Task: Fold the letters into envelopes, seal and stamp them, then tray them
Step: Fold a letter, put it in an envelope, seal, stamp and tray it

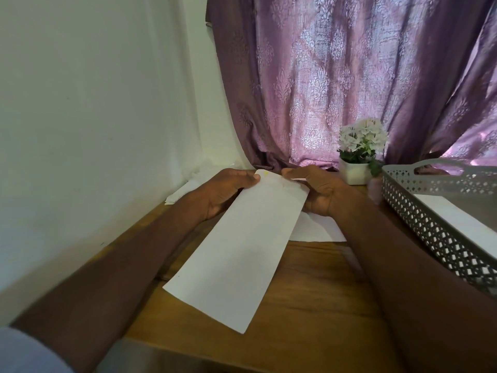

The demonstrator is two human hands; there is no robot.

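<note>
I hold a long white envelope [242, 246] lengthwise above the wooden table [317, 286], its near end pointing toward me. My left hand [228, 189] grips the far left corner, thumb on top. My right hand [317, 192] grips the far right corner. A small yellow mark shows at the envelope's far edge. A grey perforated tray [430, 232] stands at the right and holds a white envelope [454, 214]. More white paper [317, 230] lies flat on the table under my right hand.
A small pot of white flowers [360, 152] stands at the back beside the tray. A purple curtain [349, 76] hangs behind the table. A white wall [94, 117] runs along the left, with some white paper [183, 193] lying against it.
</note>
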